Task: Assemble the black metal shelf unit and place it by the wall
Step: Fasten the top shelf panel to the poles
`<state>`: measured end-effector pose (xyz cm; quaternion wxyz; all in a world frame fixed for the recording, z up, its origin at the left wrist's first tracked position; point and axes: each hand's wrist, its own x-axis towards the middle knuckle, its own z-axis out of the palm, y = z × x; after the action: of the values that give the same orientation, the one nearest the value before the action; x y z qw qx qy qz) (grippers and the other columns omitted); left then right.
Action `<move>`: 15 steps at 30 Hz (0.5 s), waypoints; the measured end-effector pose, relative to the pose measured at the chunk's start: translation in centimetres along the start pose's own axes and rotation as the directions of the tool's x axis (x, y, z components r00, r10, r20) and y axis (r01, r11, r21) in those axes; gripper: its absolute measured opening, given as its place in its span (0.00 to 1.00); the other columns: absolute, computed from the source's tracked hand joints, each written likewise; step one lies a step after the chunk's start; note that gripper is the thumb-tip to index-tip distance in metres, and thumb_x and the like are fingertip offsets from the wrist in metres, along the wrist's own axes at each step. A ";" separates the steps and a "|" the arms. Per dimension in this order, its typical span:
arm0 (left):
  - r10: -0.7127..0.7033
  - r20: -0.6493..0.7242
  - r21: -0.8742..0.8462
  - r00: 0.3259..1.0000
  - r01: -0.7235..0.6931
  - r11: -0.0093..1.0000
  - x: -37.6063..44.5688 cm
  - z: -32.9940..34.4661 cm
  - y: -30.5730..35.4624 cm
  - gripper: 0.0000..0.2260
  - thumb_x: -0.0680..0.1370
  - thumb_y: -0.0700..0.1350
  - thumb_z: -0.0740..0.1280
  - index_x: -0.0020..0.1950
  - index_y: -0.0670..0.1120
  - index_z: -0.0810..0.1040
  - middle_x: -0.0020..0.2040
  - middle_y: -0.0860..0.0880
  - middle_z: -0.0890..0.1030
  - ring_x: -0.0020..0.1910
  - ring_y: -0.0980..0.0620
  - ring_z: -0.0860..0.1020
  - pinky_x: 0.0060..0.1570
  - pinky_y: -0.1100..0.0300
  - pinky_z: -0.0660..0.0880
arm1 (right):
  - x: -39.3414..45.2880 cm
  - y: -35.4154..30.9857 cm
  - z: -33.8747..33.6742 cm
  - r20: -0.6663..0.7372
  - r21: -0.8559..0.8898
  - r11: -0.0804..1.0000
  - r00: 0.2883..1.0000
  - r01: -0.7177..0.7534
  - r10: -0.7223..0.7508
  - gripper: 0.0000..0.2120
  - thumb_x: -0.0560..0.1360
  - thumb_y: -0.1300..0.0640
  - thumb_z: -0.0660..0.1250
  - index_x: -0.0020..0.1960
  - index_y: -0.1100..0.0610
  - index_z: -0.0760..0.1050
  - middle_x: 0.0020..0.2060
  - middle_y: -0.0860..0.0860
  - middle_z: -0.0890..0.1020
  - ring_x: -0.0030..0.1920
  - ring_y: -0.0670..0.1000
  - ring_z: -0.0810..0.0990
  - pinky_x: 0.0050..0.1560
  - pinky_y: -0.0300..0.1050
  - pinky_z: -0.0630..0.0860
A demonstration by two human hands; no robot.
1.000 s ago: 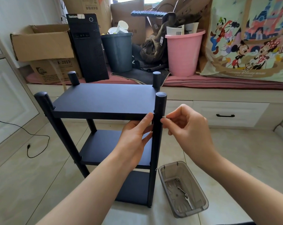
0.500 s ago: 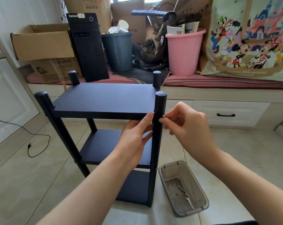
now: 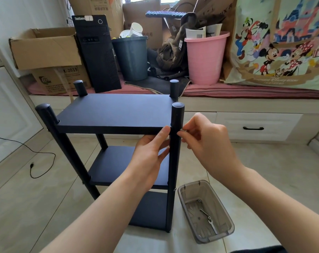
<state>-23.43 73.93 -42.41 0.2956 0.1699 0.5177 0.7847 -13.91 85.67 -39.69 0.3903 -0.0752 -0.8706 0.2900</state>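
So on the far left there's a black cable [image 3: 36,157] trailing over the tiled floor [image 3: 27,207], and behind it an open cardboard box [image 3: 43,48] next to a black PC tower [image 3: 97,53] up on the window bench [image 3: 228,99]. The black shelf unit [image 3: 115,110] stands upright on the floor in the middle, three shelves on four round posts. The person's left hand [image 3: 149,156] sits just under the top shelf's front right corner, fingers straight and touching the shelf edge and the front right post [image 3: 176,143], not wrapped round anything. The right hand [image 3: 206,143] is on the other side of that post, fingertips pinching a small silver screw [image 3: 182,130] against it. Right of the shelf's foot, a clear grey plastic tray [image 3: 226,225] holds a small wrench [image 3: 209,219]. Pink bucket [image 3: 204,59] and a cartoon tote bag [image 3: 283,42] are on the bench.
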 end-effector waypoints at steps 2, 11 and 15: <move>-0.002 -0.007 -0.011 1.000 0.002 1.000 0.0 0.1 0.0 0.10 0.71 0.53 0.72 0.46 0.48 0.85 0.51 0.46 0.87 0.53 0.49 0.85 0.54 0.54 0.77 | 0.0 0.0 0.1 -0.008 -0.060 0.996 0.998 0.062 -0.063 0.08 0.76 0.64 0.71 0.44 0.58 0.73 0.32 0.46 0.78 0.34 0.47 0.77 0.38 0.39 0.74; -0.013 -0.001 -0.008 1.000 0.013 1.000 -0.1 0.1 0.1 0.12 0.72 0.53 0.71 0.50 0.48 0.85 0.51 0.47 0.87 0.52 0.51 0.85 0.52 0.56 0.77 | -0.2 0.0 0.4 0.029 0.308 0.931 0.980 -0.194 0.195 0.11 0.76 0.63 0.71 0.40 0.54 0.72 0.31 0.49 0.82 0.32 0.48 0.81 0.38 0.40 0.78; -0.014 0.009 -0.027 1.000 0.015 1.000 -0.1 0.2 0.1 0.15 0.72 0.52 0.71 0.53 0.44 0.84 0.52 0.45 0.87 0.54 0.49 0.85 0.57 0.54 0.77 | -0.4 0.2 0.7 -0.081 0.062 0.997 0.996 0.045 -0.040 0.08 0.76 0.65 0.71 0.41 0.61 0.72 0.31 0.52 0.79 0.32 0.51 0.78 0.35 0.44 0.75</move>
<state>-23.29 73.98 -42.20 0.3057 0.1654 0.5070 0.7887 -14.14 85.38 -40.42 0.4331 -0.0555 -0.8459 0.3061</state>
